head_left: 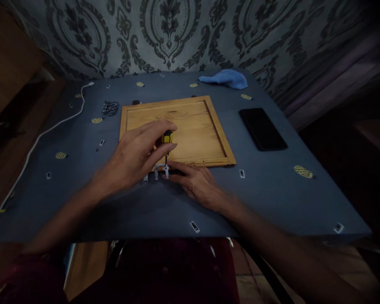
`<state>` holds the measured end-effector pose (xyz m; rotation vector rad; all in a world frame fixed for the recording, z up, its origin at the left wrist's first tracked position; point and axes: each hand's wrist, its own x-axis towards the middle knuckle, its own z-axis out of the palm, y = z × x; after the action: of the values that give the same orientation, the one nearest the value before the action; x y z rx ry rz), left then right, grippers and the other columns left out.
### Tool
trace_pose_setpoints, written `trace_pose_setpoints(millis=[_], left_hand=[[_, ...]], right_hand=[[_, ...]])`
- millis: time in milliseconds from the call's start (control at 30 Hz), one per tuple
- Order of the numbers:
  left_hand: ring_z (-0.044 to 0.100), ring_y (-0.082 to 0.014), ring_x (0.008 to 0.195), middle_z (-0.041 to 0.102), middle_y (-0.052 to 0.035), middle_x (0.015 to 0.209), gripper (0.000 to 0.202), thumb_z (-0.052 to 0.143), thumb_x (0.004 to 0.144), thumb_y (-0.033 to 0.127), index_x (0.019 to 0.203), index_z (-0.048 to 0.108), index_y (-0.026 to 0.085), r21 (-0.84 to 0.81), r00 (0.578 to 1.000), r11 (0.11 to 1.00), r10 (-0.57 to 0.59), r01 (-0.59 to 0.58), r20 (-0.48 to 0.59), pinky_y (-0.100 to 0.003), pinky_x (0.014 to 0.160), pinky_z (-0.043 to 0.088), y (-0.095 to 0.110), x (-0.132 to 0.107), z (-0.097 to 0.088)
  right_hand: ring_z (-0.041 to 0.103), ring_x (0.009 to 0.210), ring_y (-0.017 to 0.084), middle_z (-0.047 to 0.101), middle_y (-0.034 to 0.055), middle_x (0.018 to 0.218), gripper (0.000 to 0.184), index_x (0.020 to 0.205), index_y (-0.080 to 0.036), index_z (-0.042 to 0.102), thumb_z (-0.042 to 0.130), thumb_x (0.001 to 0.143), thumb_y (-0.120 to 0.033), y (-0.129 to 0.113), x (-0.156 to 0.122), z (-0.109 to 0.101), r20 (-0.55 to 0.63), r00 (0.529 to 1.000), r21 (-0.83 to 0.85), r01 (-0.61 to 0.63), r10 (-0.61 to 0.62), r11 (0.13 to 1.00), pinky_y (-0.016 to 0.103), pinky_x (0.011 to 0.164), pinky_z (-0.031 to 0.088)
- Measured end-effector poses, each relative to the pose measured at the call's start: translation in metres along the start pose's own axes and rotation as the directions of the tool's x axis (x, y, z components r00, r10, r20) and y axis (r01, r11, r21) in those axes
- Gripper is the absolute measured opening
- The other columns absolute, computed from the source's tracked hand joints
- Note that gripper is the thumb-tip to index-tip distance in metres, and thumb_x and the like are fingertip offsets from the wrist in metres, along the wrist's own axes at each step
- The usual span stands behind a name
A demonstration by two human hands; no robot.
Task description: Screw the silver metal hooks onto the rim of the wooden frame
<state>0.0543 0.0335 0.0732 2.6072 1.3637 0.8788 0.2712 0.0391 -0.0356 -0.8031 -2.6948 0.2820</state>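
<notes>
A framed wooden panel (183,126) lies flat on the table. Along its near edge sit several small metal hooks (156,173). My left hand (139,147) is closed around the yellow and black handle of a screwdriver (167,137), which stands upright with its shaft over the rightmost hook. My right hand (198,181) rests low at the panel's near edge, fingertips against that same hook, which they seem to steady. Small dark holes run along the frame's near rail, right of the hooks.
A heap of loose metal hooks (110,108) lies left of the panel. A black phone (262,128) is on the right, a blue cloth (226,79) at the back. A white cable (39,137) runs down the left side of the blue patterned table (272,202). Patterned wallpaper stands behind.
</notes>
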Motion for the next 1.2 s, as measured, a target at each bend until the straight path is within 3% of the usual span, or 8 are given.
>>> trace_pose_setpoints(millis=[467, 767, 1200], left_hand=[[0.071, -0.0150, 0.096, 0.074, -0.0078, 0.113, 0.024, 0.057, 0.101, 0.024, 0.123, 0.061, 0.014, -0.019, 0.999, 0.999, 0.035, -0.035, -0.007, -0.025, 0.085, 0.057, 0.0015, 0.0005, -0.0003], [0.072, -0.0154, 0.099, 0.074, -0.0087, 0.115, 0.026, 0.058, 0.101, 0.021, 0.124, 0.061, 0.011, -0.029, 0.999, 0.999, 0.042, -0.042, -0.005, -0.024, 0.086, 0.057, 0.0020, 0.0006, 0.0012], [0.071, -0.0142, 0.093, 0.074, -0.0078, 0.114, 0.027, 0.061, 0.100, 0.028, 0.123, 0.062, 0.014, -0.060, 0.999, 0.998, 0.034, -0.035, -0.019, -0.024, 0.083, 0.058, -0.0017, 0.0008, 0.0024]], right_hand=[[0.075, 0.102, 0.023, 0.067, 0.0097, 0.140, 0.053, 0.141, -0.022, 0.062, 0.052, 0.092, -0.004, -0.0018, 0.0028, 0.0004, -0.024, 1.000, -0.031, -0.009, 0.008, 0.999, 0.037, 0.081, 0.062], [0.073, 0.109, 0.027, 0.062, 0.0078, 0.147, 0.043, 0.122, -0.027, 0.075, 0.056, 0.091, -0.004, 0.0019, 0.0009, 0.0016, -0.023, 0.999, 0.004, 0.032, -0.032, 0.999, 0.038, 0.081, 0.060], [0.073, 0.107, 0.023, 0.060, 0.0053, 0.150, 0.041, 0.119, -0.027, 0.076, 0.055, 0.091, -0.006, 0.0040, 0.0007, 0.0020, -0.032, 0.999, 0.038, 0.028, -0.026, 0.999, 0.036, 0.078, 0.060]])
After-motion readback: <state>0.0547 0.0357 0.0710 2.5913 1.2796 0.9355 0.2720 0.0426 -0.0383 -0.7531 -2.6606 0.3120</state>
